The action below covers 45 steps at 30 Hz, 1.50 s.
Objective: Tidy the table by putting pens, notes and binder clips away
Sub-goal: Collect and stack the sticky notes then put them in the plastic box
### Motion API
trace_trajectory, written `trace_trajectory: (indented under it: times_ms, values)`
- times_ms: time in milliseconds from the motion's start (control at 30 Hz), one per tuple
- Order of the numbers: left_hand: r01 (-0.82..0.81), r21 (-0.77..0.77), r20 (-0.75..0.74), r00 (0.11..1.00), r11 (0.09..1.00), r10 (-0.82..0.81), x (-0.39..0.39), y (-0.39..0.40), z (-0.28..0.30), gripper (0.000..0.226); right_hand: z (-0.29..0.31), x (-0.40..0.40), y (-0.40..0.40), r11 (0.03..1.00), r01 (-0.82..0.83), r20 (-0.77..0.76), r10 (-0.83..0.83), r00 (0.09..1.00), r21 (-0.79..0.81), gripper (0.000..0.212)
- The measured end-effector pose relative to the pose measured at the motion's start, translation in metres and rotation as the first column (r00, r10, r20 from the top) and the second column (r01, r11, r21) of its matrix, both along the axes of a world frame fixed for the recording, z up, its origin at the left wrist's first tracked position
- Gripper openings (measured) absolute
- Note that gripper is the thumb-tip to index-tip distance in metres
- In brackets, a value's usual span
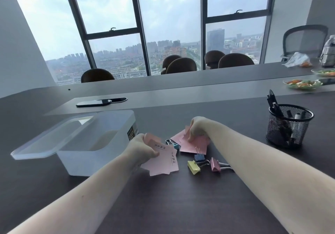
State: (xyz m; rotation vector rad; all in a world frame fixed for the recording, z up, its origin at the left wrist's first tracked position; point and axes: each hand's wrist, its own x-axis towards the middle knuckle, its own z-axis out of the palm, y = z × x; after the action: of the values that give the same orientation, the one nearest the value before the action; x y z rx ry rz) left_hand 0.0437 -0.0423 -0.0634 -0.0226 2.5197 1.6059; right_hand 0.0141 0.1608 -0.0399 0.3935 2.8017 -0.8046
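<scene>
My left hand holds a fanned stack of pink notes with writing on them, just above the dark table. My right hand pinches one pink note from a loose pile of pink notes lying on the table. Below that pile lie a blue binder clip, a yellow binder clip and a pink binder clip. A teal binder clip peeks out between the two sets of notes. A black mesh cup at the right holds several dark pens.
A clear plastic box stands open at the left, its lid leaning on its left rim. A black phone lies farther back. Plates of food and a bag sit at the far right. Chairs line the far edge.
</scene>
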Motion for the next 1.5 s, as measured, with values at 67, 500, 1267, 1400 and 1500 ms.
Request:
trace_trajectory:
  times_ms: [67, 500, 1267, 1400, 1500]
  values:
    - [-0.002, 0.026, -0.020, 1.000, 1.000, 0.003, -0.002, 0.000, -0.001, 0.033, 0.000, 0.001, 0.003, 0.995, -0.017, 0.047, 0.022, 0.999, -0.101, 0.012]
    - [-0.017, 0.374, -0.213, 0.971, 0.927, 0.104, -0.039, 0.020, 0.014, 0.037, 0.014, 0.011, 0.044, 0.795, -0.078, -0.308, -0.140, 0.941, -0.601, 0.014]
    - [0.252, 0.441, -0.258, 0.955, 0.861, -0.147, -0.081, 0.088, -0.029, 0.023, -0.029, -0.008, 0.033, 0.753, -0.259, -0.550, -0.160, 0.819, -0.605, 0.048]
    - [0.235, 0.481, -0.270, 0.956, 0.845, -0.112, -0.084, 0.087, -0.031, 0.023, -0.033, -0.011, 0.040, 0.768, -0.207, -0.447, -0.113, 0.887, -0.606, 0.063]
    - [0.185, 0.491, -0.307, 0.951, 0.851, -0.030, -0.086, 0.086, -0.029, 0.024, -0.038, -0.013, 0.040, 0.780, -0.190, -0.425, -0.105, 0.899, -0.596, 0.057]
